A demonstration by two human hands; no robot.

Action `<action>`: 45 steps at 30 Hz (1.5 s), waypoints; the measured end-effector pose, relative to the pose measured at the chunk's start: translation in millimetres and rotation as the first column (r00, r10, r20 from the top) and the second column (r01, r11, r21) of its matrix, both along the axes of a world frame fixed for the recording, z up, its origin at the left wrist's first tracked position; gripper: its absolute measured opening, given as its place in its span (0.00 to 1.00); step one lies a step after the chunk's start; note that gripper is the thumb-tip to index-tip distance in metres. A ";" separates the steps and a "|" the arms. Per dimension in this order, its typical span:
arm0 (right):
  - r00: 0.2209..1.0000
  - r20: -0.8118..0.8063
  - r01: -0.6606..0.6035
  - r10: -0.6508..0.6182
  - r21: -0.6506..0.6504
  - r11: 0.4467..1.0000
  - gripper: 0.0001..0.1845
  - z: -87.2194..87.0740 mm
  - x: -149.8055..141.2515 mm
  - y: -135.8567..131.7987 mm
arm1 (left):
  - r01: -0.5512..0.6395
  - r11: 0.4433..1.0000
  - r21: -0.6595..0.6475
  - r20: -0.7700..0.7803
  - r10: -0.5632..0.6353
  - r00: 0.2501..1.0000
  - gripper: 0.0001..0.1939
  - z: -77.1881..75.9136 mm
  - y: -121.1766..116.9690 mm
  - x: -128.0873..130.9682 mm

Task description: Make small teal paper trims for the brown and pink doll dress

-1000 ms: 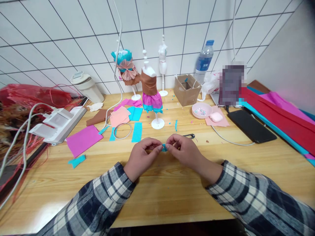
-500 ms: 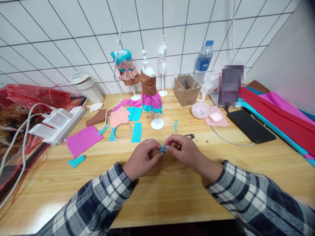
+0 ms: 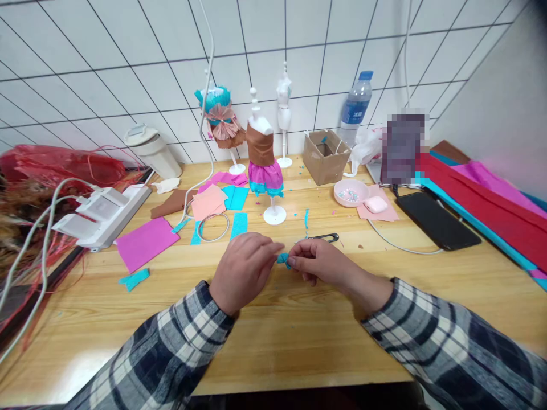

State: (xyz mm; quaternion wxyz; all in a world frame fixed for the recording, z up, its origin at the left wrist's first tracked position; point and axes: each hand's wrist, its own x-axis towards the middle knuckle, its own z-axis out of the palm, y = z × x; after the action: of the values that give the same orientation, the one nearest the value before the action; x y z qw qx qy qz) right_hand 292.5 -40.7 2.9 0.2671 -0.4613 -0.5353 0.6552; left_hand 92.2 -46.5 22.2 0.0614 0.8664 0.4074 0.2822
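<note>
A small turquoise crepe piece (image 3: 282, 259), apparently gathered into a bow, is held in front of the brown-bodiced dress form (image 3: 262, 152).

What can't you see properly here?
In the head view:
Part of the blue piece: hidden by fingers of the right hand.
Floor of the cardboard box: hidden by its front wall.
Bits in the pink bowl: too small to count.
Purplish thing: blurred into squares.
Right sleeve: cut off by picture edge.

Shows turquoise on held scrap (image 3: 283, 259), brown over magenta and turquoise on dress (image 3: 262, 154), navy-grey-white plaid on sleeves (image 3: 188, 336)
</note>
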 end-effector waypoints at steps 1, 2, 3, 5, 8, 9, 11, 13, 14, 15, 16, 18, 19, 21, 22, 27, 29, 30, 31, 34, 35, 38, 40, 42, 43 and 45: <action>0.998 0.039 0.039 -0.042 0.079 0.996 0.11 0.2 0.1 -0.1 | -0.036 0.990 -0.138 0.102 0.050 0.994 0.10 -2.1 0.5 1.4; 0.992 0.088 0.076 -0.093 0.180 0.981 0.09 0.7 0.1 -0.4 | -0.043 0.956 -0.289 0.183 0.099 0.978 0.10 -4.4 0.9 3.0; 0.981 0.134 0.100 -0.143 0.285 0.953 0.07 1.3 0.0 -0.9 | -0.022 0.904 -0.427 0.235 0.135 0.962 0.11 -6.6 1.2 4.9; 0.962 0.182 0.106 -0.204 0.442 0.891 0.05 2.3 -0.8 -2.3 | 0.052 0.796 -0.603 0.279 0.150 0.948 0.12 -10.4 1.1 8.9; 0.968 0.168 0.083 -0.189 0.494 0.866 0.04 2.1 -2.2 -4.0 | 0.084 0.727 -0.681 0.320 0.193 0.928 0.11 -12.9 0.4 13.8; 0.971 0.156 0.082 -0.178 0.486 0.870 0.04 1.5 -2.6 -4.2 | 0.088 0.710 -0.699 0.340 0.222 0.914 0.11 -12.8 0.4 14.6; 0.978 0.140 0.077 -0.157 0.458 0.886 0.05 0.0 -3.3 -4.2 | 0.122 0.664 -0.737 0.390 0.271 0.880 0.11 -11.7 0.9 14.8; 0.982 0.134 0.067 -0.136 0.426 0.902 0.06 -1.4 -3.7 -3.9 | 0.184 0.604 -0.776 0.444 0.314 0.839 0.11 -10.2 1.8 13.5; 0.982 0.136 0.060 -0.128 0.420 0.905 0.06 -1.8 -3.7 -3.6 | 0.211 0.572 -0.793 0.463 0.339 0.819 0.11 -9.6 2.2 12.6; 0.983 0.140 0.050 -0.120 0.423 0.905 0.06 -2.1 -3.7 -3.4 | 0.227 0.544 -0.808 0.472 0.365 0.803 0.12 -9.0 2.7 11.7; 0.982 0.146 0.044 -0.118 0.433 0.901 0.06 -2.1 -3.5 -3.1 | 0.233 0.523 -0.820 0.472 0.388 0.792 0.12 -8.5 3.1 10.8; 0.978 0.163 0.036 -0.126 0.467 0.883 0.05 -1.7 -2.5 -2.9 | 0.225 0.505 -0.834 0.460 0.408 0.789 0.12 -7.5 3.9 9.5; 0.974 0.177 0.034 -0.139 0.493 0.870 0.05 -1.1 -1.8 -3.0 | 0.221 0.504 -0.835 0.457 0.412 0.788 0.13 -6.9 4.2 9.2; 0.961 0.211 0.032 -0.178 0.556 0.831 0.04 0.4 -0.5 -3.9 | 0.234 0.497 -0.836 0.464 0.411 0.784 0.13 -5.8 4.4 9.3; 0.953 0.228 0.030 -0.202 0.590 0.807 0.03 1.4 -0.1 -4.6 | 0.245 0.491 -0.836 0.468 0.406 0.785 0.13 -5.4 4.4 9.6; 0.928 0.294 -0.049 -0.227 0.702 0.711 0.04 5.6 -0.1 -9.0 | 0.273 0.488 -0.829 0.480 0.370 0.796 0.14 -7.3 3.2 10.6; 0.921 0.319 -0.077 -0.222 0.711 0.699 0.05 5.9 -0.1 -9.3 | 0.277 0.495 -0.823 0.488 0.369 0.791 0.13 -8.6 3.1 9.7; 0.917 0.330 -0.088 -0.223 0.713 0.696 0.05 5.6 0.2 -9.1 | 0.271 0.499 -0.823 0.483 0.366 0.795 0.12 -9.1 3.2 9.1; 0.915 0.339 -0.098 -0.220 0.714 0.693 0.05 5.2 0.5 -8.6 | 0.258 0.507 -0.822 0.474 0.358 0.805 0.12 -9.4 3.4 8.6; 0.933 0.291 -0.043 -0.213 0.675 0.737 0.06 3.5 1.0 -6.6 | 0.214 0.571 -0.793 0.451 0.314 0.836 0.11 -9.5 4.0 8.1; 0.948 0.247 0.008 -0.202 0.616 0.787 0.07 3.1 0.8 -6.0 | 0.202 0.598 -0.776 0.449 0.298 0.843 0.11 -9.5 4.1 8.4; 0.988 0.084 0.104 -0.133 0.286 0.953 0.14 2.8 -1.3 -4.6 | 0.174 0.655 -0.735 0.444 0.271 0.854 0.11 -9.5 4.1 9.7; 0.997 0.003 0.074 -0.075 0.104 0.992 0.15 3.1 -2.6 -3.5 | 0.161 0.668 -0.726 0.434 0.264 0.861 0.11 -9.7 4.2 9.8; 0.997 -0.046 0.069 -0.067 0.025 0.997 0.14 3.2 -2.9 -2.0 | 0.166 0.670 -0.723 0.430 0.249 0.868 0.11 -9.7 4.4 9.1; 0.995 -0.059 0.077 -0.077 0.005 0.997 0.14 3.1 -2.6 -1.2 | 0.175 0.669 -0.722 0.433 0.240 0.869 0.10 -9.6 4.4 8.7; 0.993 -0.071 0.092 -0.093 -0.022 0.996 0.13 2.6 -1.6 0.4 | 0.192 0.659 -0.727 0.441 0.233 0.867 0.10 -9.0 4.0 8.2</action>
State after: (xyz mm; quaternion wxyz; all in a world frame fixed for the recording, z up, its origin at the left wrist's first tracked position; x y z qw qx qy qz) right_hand 291.0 -40.3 5.6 0.3119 -0.4642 -0.4973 0.6633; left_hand 100.4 -42.5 13.1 0.5128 0.6540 0.4667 0.3024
